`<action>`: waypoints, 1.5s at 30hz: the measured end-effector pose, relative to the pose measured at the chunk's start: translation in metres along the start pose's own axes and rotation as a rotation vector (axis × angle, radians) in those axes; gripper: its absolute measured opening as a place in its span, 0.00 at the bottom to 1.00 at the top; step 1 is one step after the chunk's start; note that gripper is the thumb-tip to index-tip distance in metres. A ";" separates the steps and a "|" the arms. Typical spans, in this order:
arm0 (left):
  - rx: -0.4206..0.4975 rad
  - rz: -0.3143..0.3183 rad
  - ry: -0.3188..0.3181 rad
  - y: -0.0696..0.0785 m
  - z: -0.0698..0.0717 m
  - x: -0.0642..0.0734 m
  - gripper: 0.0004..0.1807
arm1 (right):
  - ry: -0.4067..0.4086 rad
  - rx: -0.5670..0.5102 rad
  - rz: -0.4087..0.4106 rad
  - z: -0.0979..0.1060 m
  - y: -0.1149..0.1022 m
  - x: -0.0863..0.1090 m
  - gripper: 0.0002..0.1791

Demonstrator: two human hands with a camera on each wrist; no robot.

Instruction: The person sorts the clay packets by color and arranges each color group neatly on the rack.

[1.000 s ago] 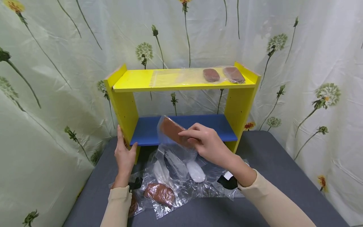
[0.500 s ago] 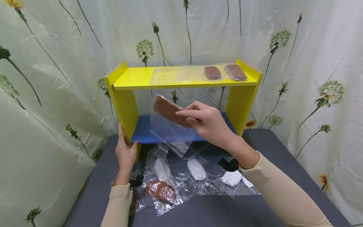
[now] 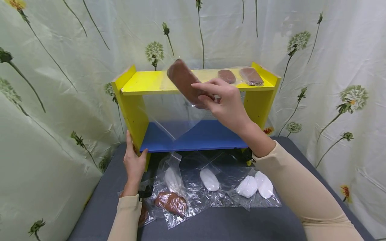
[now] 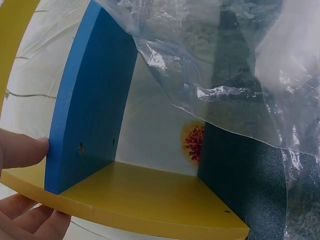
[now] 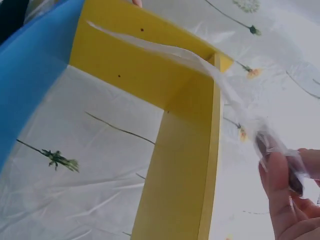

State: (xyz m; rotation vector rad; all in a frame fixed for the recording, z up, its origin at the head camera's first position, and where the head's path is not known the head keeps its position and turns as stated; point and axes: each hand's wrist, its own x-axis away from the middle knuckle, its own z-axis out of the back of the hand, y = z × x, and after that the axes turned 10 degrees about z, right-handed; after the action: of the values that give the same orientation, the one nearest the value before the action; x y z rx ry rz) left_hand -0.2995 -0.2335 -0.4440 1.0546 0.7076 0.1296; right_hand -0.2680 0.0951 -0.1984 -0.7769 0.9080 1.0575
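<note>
Brown slab (image 3: 182, 78) in clear bag (image 3: 173, 115) is up in the air, pinched by R hand (image 3: 224, 100): thumb and fingers close together, w/ the grip toward slab's lower end. From R hand's fingertips it lies to left and higher. Its long axis is slanted, from the free end at upper left down to R hand. The bag hangs loose, below and left of R hand.

What matters most, IMO, is slab vs. top board (image 3: 147, 82): in head view slab crosses the front edge of this board, but R wrist view shows a gap betw. them, so I judge they don't touch. R hand is clearly nearer to slab; L hand (image 3: 134, 165) is well apart, lower and to left, gripping the side of yellow shelf unit (image 3: 129, 113).

R wrist view shows slab almost edge-on, quite thin; head view gives only its wide face. L wrist view has no slab, but shows L thumb against front edge of blue board (image 3: 208, 132).

Just beyond R hand, a rounded brown pack (image 3: 227, 76) and a flat brown pack (image 3: 251, 76) lie on top board. Betw. the hands, lower, is a white pack (image 3: 209, 180).
</note>
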 end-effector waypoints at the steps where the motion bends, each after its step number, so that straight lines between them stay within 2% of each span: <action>1: 0.001 0.001 0.000 0.000 0.000 0.000 0.59 | 0.013 -0.001 -0.010 0.001 0.002 -0.004 0.18; 6: 0.007 -0.001 0.005 0.000 -0.001 0.000 0.57 | 0.036 0.003 -0.094 0.005 0.000 -0.020 0.20; 13: 0.016 0.001 0.002 0.000 -0.001 0.000 0.56 | 0.051 -0.107 -0.331 0.012 -0.007 -0.039 0.23; 19: 0.022 -0.010 -0.003 0.000 -0.001 -0.001 0.58 | 0.135 -0.180 -0.455 0.011 0.009 -0.051 0.23; 24: 0.020 -0.007 -0.002 0.000 -0.001 -0.001 0.57 | 0.175 -0.155 -0.528 0.003 0.041 -0.055 0.23; 28: 0.012 -0.001 -0.006 -0.001 0.000 -0.001 0.58 | 0.140 -0.064 -0.528 -0.004 0.060 -0.055 0.23; 32: 0.007 0.002 0.001 -0.002 0.001 -0.002 0.58 | 0.010 0.132 -0.500 -0.012 0.067 -0.054 0.18; 35: 0.003 0.003 0.002 -0.003 0.002 -0.002 0.58 | -0.078 0.268 -0.449 -0.016 0.070 -0.052 0.08; 36: 0.001 0.004 0.000 -0.003 0.002 -0.002 0.59 | -0.094 0.296 -0.427 -0.018 0.071 -0.051 0.08; 40: 0.001 0.001 -0.008 -0.004 0.001 -0.002 0.59 | -0.125 0.355 -0.348 -0.021 0.074 -0.047 0.11; 45: 0.001 -0.002 -0.004 -0.003 0.000 -0.002 0.58 | -0.178 0.377 -0.331 -0.022 0.073 -0.044 0.14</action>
State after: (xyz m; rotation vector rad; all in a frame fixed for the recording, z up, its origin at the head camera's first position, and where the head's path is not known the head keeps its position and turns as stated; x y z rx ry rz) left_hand -0.3017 -0.2363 -0.4455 1.0550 0.7050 0.1249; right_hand -0.3521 0.0816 -0.1757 -0.4867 0.7638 0.6275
